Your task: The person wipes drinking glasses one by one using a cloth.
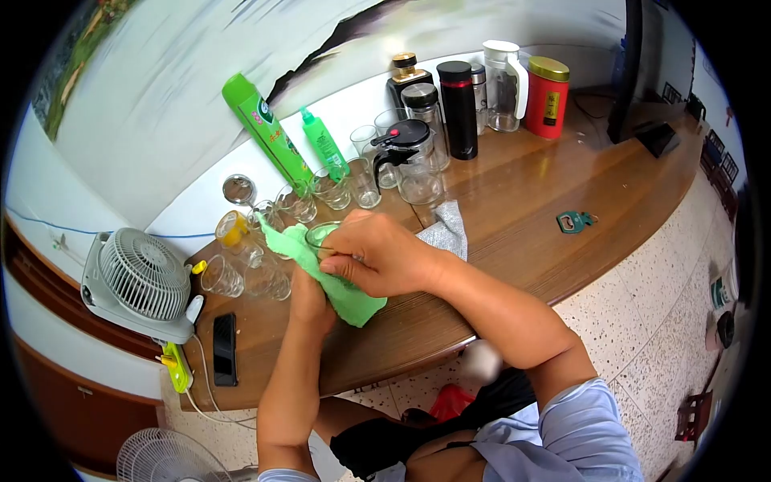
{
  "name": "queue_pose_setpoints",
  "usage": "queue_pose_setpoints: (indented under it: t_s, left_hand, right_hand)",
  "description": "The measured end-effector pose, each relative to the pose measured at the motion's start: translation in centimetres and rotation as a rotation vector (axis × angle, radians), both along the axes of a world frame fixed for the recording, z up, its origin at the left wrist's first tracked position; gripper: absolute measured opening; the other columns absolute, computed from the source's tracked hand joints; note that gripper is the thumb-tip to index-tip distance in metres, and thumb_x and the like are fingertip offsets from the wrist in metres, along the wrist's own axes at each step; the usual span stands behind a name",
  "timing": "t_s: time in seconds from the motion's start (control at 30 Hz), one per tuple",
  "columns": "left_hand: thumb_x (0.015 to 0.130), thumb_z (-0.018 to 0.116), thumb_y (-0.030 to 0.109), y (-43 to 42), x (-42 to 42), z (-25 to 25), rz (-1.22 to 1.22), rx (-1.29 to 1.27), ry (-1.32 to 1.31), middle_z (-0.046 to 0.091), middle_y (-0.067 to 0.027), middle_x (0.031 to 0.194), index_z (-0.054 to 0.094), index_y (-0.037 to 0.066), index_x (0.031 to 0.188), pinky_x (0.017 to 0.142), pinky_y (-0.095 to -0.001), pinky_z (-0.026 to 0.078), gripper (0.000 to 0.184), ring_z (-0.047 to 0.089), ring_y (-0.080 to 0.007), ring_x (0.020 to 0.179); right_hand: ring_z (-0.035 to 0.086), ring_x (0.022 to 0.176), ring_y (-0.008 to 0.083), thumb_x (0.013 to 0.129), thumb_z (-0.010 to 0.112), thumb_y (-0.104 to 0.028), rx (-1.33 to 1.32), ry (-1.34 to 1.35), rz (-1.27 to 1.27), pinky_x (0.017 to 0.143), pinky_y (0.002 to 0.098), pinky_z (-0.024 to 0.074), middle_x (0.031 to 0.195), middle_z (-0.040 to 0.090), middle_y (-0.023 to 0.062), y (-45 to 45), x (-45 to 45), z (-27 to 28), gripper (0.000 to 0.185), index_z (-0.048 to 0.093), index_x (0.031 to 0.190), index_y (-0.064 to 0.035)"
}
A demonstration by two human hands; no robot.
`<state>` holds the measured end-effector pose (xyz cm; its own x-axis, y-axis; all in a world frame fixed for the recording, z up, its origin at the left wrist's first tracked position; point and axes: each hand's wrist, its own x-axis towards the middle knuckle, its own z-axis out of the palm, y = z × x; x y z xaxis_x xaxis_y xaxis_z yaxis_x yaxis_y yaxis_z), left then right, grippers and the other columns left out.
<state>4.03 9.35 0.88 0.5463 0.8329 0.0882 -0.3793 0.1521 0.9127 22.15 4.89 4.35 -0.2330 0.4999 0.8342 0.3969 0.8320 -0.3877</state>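
Above the wooden table, a green cloth (353, 302) is wrapped around a small clear glass (321, 233). My right hand (373, 251) has its fingers bent at the rim of that glass, on top of the cloth. Beneath the cloth, my left hand (309, 297) supports it from below, with its fingers mostly hidden. Several clear glasses (222, 277) stand to the left and behind my hands. A glass teapot (419, 181) with a black lid is just behind them, and a grey cloth (446, 231) lies to the right.
Green bottles (269, 132), a black flask (458, 112), a white-lidded pitcher (504, 88) and a red canister (548, 98) line the back. A fan (144, 277) and phone (225, 349) are left; a green bottle opener (575, 222) lies right.
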Motion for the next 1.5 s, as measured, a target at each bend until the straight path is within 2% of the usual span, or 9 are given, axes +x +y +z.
queue_pose_setpoints:
  t_s: [0.23, 0.53, 0.7, 0.9, 1.1, 1.2, 1.37, 1.47, 1.5]
  left_hand:
    - [0.116, 0.038, 0.044, 0.5, -0.6, -2.4, 0.203, 0.385, 0.242, 0.065, -0.0087, 0.136, 0.054, 0.008, 0.145, 0.102, -0.04, 0.055, 0.049, 0.065, -0.0221, 0.123]
    - [0.114, 0.038, 0.057, -2.2, 0.1, -0.1, -0.032, -0.119, 0.009, 0.064, -0.0123, 0.14, 0.052, 0.008, 0.148, 0.102, -0.0433, 0.059, 0.061, 0.067, -0.0257, 0.125]
    - [0.113, 0.045, 0.05, -1.4, -0.6, -0.8, -0.089, -0.183, -0.055, 0.066, -0.0125, 0.136, 0.055, 0.007, 0.145, 0.095, -0.0434, 0.063, 0.054, 0.071, -0.0267, 0.117]
    - [0.113, 0.045, 0.045, -0.2, -0.6, -0.9, -0.148, -0.286, -0.172, 0.066, -0.0115, 0.138, 0.057, 0.007, 0.143, 0.1, -0.0437, 0.061, 0.05, 0.068, -0.0266, 0.122]
    - [0.114, 0.04, 0.047, -0.2, -0.5, -0.8, -0.012, -0.025, -0.216, 0.063, -0.0108, 0.143, 0.055, 0.008, 0.145, 0.11, -0.0445, 0.054, 0.052, 0.063, -0.026, 0.131]
    - [0.115, 0.037, 0.046, 0.1, -0.1, -1.2, 0.075, -0.018, -0.194, 0.062, -0.0085, 0.138, 0.054, 0.01, 0.142, 0.108, -0.0422, 0.053, 0.048, 0.063, -0.0239, 0.126]
    - [0.115, 0.037, 0.046, -1.1, 0.6, -0.1, 0.204, 0.032, 0.046, 0.06, -0.0026, 0.118, 0.055, 0.011, 0.128, 0.099, -0.0366, 0.055, 0.042, 0.063, -0.0177, 0.113]
    - [0.115, 0.042, 0.04, -1.7, 0.6, 0.9, 0.135, -0.071, -0.023, 0.06, -0.003, 0.121, 0.055, 0.01, 0.129, 0.098, -0.0372, 0.056, 0.036, 0.062, -0.0175, 0.115]
    - [0.115, 0.043, 0.039, -1.1, 0.6, 0.5, 0.107, 0.06, 0.015, 0.06, -0.003, 0.121, 0.055, 0.01, 0.13, 0.098, -0.0373, 0.056, 0.035, 0.062, -0.0175, 0.116]
  right_hand:
    - [0.058, 0.069, 0.0426, 0.097, 0.074, -0.02, -0.066, -0.016, -0.227, 0.066, 0.0491, 0.0462, 0.072, 0.06, 0.017, 0.0, -1.0, -0.9, 0.03, 0.057, 0.078, -0.0052]
    - [0.06, 0.067, 0.0405, 0.103, 0.066, -0.019, -0.055, 0.023, -0.119, 0.06, 0.0472, 0.0459, 0.071, 0.058, 0.016, -1.1, -1.2, 0.0, 0.026, 0.06, 0.082, -0.0041]
    - [0.06, 0.067, 0.0388, 0.103, 0.066, -0.021, 0.003, 0.06, -0.002, 0.06, 0.046, 0.0466, 0.074, 0.059, 0.016, -1.1, -1.3, -0.1, 0.023, 0.065, 0.088, -0.0034]
    - [0.061, 0.076, 0.0392, 0.102, 0.066, -0.021, 0.042, 0.051, 0.091, 0.069, 0.0459, 0.0493, 0.078, 0.06, 0.015, -1.3, -1.8, 0.1, 0.02, 0.068, 0.091, -0.0038]
    - [0.056, 0.09, 0.0378, 0.097, 0.065, -0.011, 0.129, 0.142, -0.091, 0.087, 0.0478, 0.0459, 0.093, 0.06, 0.0152, 0.3, -1.6, -0.5, 0.011, 0.066, 0.106, -0.0042]
    - [0.055, 0.091, 0.0362, 0.095, 0.068, -0.011, 0.103, 0.17, -0.174, 0.085, 0.0459, 0.045, 0.096, 0.058, 0.0151, 0.8, -2.7, -1.7, 0.018, 0.061, 0.11, -0.0026]
    - [0.052, 0.091, 0.0341, 0.094, 0.077, -0.025, 0.044, 0.211, -0.189, 0.084, 0.0452, 0.0443, 0.096, 0.056, 0.0132, -0.2, -3.9, -2.0, 0.031, 0.056, 0.103, -0.0044]
    - [0.052, 0.09, 0.0331, 0.095, 0.079, -0.033, 0.034, 0.239, -0.131, 0.083, 0.0449, 0.0437, 0.094, 0.055, 0.0124, -0.5, -3.8, -1.7, 0.037, 0.054, 0.099, -0.0059]
    - [0.051, 0.089, 0.0326, 0.096, 0.078, -0.036, 0.025, 0.252, -0.106, 0.083, 0.0445, 0.0433, 0.094, 0.054, 0.012, -0.7, -3.7, -1.6, 0.039, 0.054, 0.098, -0.0063]
